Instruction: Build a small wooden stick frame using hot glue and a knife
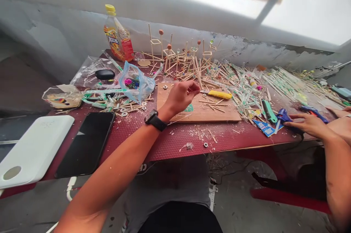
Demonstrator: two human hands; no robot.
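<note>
Basically, the left hand's (181, 96) fingers are pinched together; can't tell if anything tiny is between them. Knife (220, 95) just right of the fingertips, blade end toward them: a careless shift could nick skin. Board (230, 115) under them has loose sticks (216, 104), which could roll if bumped. Well right of them, right hand (308, 125) touches the glue gun (284, 115), grip unclear; if hot, it could burn, and a co-worker's arm (341, 129) close by could jostle it.

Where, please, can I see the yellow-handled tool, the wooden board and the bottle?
Yellow-handled tool (220, 95), head view: handle.
Wooden board (208, 116), head view: bare surface.
Bottle (117, 39), head view: its body.
</note>
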